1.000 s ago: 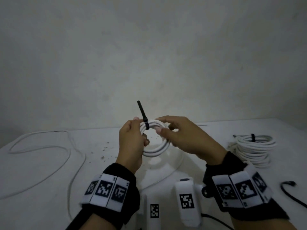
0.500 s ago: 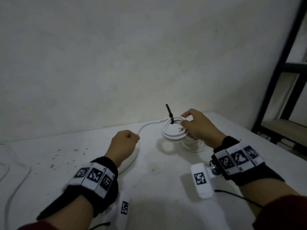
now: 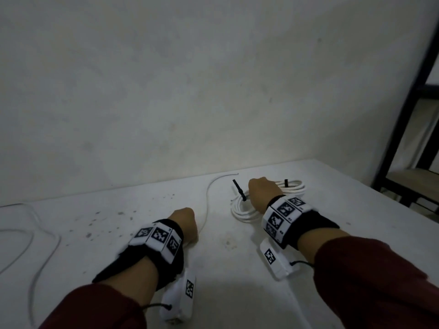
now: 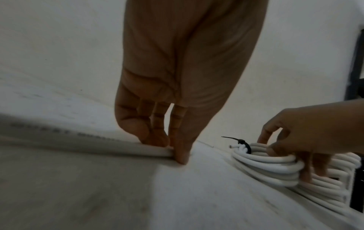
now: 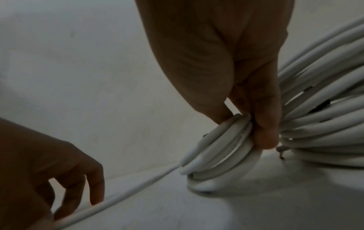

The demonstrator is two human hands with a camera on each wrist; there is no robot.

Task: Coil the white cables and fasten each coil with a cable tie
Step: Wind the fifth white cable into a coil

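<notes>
I'm setting the tied coil point(image 3: 240, 210) beside the earlier coil point(image 3: 293, 187), right hand point(image 3: 263, 193) clamping its springy loops; left hand point(image 3: 186, 222) is pinching the light, slippery loose cable point(image 3: 209, 198) nearby.

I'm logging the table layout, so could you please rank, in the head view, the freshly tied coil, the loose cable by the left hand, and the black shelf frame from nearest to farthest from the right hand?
1. Freshly tied coil, in the right hand.
2. Loose cable, to its left on the table.
3. Black shelf frame, far right, beyond the table edge.
</notes>
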